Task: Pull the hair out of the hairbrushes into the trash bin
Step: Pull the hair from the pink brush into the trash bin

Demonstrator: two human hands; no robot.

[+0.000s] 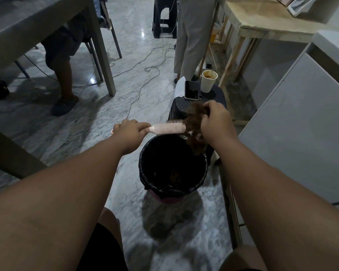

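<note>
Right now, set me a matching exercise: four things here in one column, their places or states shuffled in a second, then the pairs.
Things:
1. brush
2. hair
3. phone
4. bin

Places or states:
A. lies on the dark stool beside a cup
B. gripped by its handle in the left hand
C. stands on the floor, lined with a black bag
D. pinched in the right hand at the brush tip

Pairs: 1-B, 2-D, 3-A, 4-C

The hairbrush (167, 128) handle is mostly hidden inside the left hand (128, 132). Brown hair (194, 126) covers the brush tip. The trash bin (145, 173) interior is too dark to read; the right hand (216, 122) fingertips sit buried in hair.
</note>
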